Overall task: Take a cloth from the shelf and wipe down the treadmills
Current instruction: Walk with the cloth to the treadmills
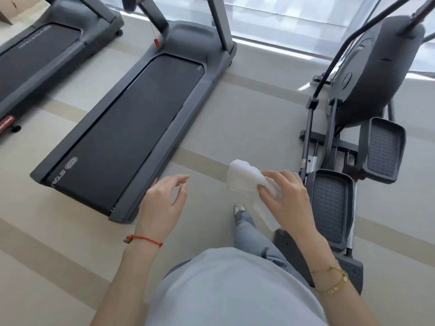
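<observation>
My right hand (286, 198) grips a white cloth (244, 178), bunched up, with one end hanging down past my wrist. My left hand (164, 203) hovers beside it with fingers spread and holds nothing. A dark grey treadmill (131, 128) lies ahead and to the left, its rear corner just under my left hand. A second treadmill (40, 50) stands further left, partly cut off by the frame. Both hands are above the floor, apart from either machine.
An elliptical trainer (367, 90) with two ridged pedals stands close on the right. A window runs along the far wall. The floor strip (247, 114) between treadmill and elliptical is where my foot (239, 209) steps.
</observation>
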